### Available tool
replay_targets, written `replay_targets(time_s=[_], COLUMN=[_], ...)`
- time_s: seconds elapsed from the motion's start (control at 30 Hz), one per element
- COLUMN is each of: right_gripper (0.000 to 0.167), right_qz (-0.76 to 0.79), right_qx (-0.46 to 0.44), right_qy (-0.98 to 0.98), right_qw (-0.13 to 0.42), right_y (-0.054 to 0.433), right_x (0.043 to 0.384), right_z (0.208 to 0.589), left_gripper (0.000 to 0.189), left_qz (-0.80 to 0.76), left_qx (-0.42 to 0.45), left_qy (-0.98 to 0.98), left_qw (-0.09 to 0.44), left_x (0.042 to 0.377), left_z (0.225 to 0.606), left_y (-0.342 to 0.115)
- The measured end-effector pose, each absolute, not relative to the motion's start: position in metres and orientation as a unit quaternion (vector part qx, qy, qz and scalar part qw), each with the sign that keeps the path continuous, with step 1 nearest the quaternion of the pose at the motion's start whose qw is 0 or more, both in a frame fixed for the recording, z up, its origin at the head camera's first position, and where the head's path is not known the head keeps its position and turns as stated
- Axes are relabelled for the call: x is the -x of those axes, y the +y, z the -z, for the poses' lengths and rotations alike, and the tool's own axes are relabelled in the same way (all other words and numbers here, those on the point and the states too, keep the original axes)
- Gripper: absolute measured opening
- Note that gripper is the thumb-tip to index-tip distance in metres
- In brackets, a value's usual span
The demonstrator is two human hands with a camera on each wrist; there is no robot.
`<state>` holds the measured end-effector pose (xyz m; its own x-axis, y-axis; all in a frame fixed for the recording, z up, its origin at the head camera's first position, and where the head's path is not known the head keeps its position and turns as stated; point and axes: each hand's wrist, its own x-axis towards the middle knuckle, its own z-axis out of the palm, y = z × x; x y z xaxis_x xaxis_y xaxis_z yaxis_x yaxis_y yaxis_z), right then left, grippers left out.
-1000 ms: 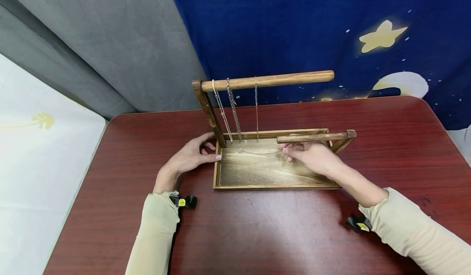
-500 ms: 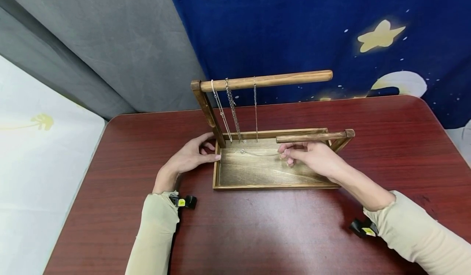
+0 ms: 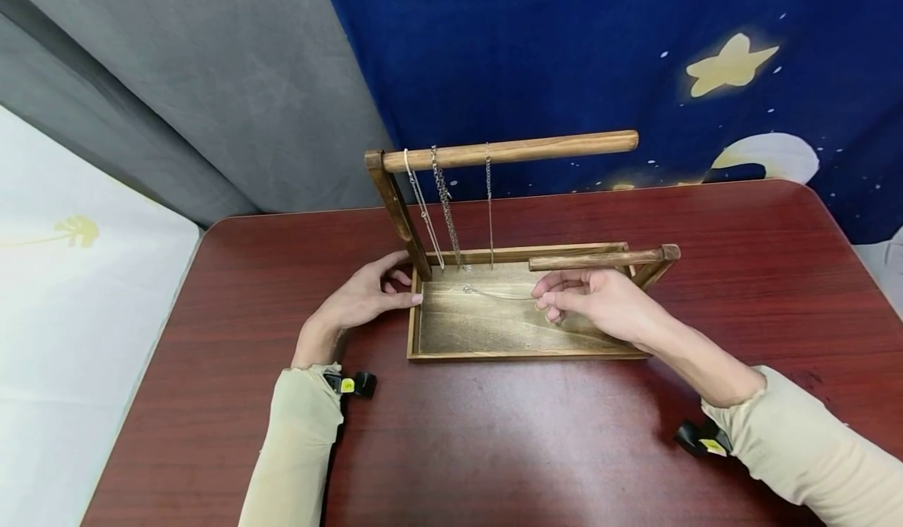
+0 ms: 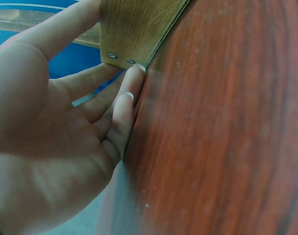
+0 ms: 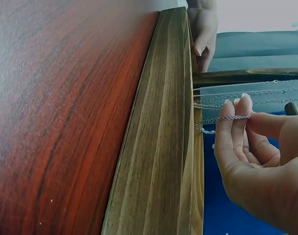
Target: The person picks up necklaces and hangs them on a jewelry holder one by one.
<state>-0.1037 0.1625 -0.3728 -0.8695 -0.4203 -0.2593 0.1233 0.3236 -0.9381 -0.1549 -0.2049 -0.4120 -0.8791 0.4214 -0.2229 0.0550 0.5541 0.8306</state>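
A wooden jewelry stand with a shallow tray sits on the table. My left hand holds its left back corner, thumb at the rim and fingers round toward the back; the left wrist view shows fingertips at the screwed end board. Inside the tray area, my right hand pinches a silver chain necklace between thumb and fingers. Its free end, with a small ring, stretches left, low over the tray floor. The rest of the chain is hidden by the hand.
Several silver necklaces hang from the tall bar toward its left end. A shorter bar juts left from the right post, just above my right fingers. Curtains hang behind the table.
My right forearm has shifted slightly to the right, and the pinching fingers are a touch lower. The chain's ring end has slid a little right. My left hand stays in place.
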Motion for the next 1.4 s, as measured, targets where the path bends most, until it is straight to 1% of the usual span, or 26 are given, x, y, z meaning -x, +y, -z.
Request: replay_targets(time_s=[0.1,0.27,0.4,0.67,0.9,1.17,1.4], right_gripper=[0.023,0.03,0.029,0.03,0.02,0.017,0.019], right_qz=[0.577,0.568,0.56,0.553,0.578,0.597,0.612], right_qx=[0.089,0.093,0.093,0.102,0.129,0.173,0.172], right_qy=[0.774,0.781,0.789,0.789,0.766,0.748,0.732], right_qw=[0.247,0.242,0.235,0.247,0.248,0.234,0.244], right_y=[0.162,0.16,0.16,0.16,0.159,0.162,0.168], right_x=[0.102,0.099,0.097,0.092,0.086,0.082,0.079], right_z=[0.37,0.367,0.364,0.356,0.348,0.335,0.327], left_gripper=[0.078,0.077,0.078,0.079,0.078,0.078,0.08], left_qz=[-0.452,-0.456,-0.456,-0.454,-0.445,-0.441,-0.457], left_qx=[-0.138,-0.135,-0.136,-0.138,-0.139,-0.144,-0.136], left_qy=[0.858,0.856,0.855,0.856,0.861,0.862,0.854], left_qw=[0.204,0.205,0.206,0.206,0.204,0.203,0.211], left_x=[0.155,0.156,0.155,0.154,0.154,0.154,0.155], left_z=[0.412,0.412,0.413,0.41,0.411,0.412,0.413], left_y=[-0.204,-0.204,-0.205,-0.205,-0.205,-0.206,-0.206])
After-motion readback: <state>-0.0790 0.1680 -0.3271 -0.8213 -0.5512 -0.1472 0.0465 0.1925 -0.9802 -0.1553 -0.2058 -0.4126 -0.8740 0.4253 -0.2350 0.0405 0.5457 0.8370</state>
